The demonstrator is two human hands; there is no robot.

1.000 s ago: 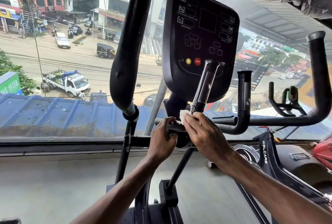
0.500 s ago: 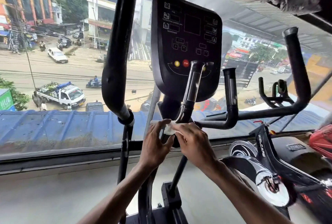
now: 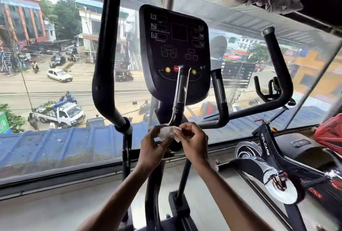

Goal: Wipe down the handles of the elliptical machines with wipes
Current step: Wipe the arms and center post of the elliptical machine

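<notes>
Below the console: crumpled white wipe pinched between left hand and right hand, fingers curled, by the base of the handle.
Handle axis: near upright, tip up before the console's lower edge.
Writing: "WELCARE" on the neighbouring bike.
Room: window overlooking a street.

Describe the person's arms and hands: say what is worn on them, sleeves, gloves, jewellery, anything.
The left hand and the right hand are bare: no gloves, and no rings that show. The left forearm and the right forearm are uncovered down to the picture's lower edge. No sleeve, cuff, watch or band is in view on either wrist.
</notes>
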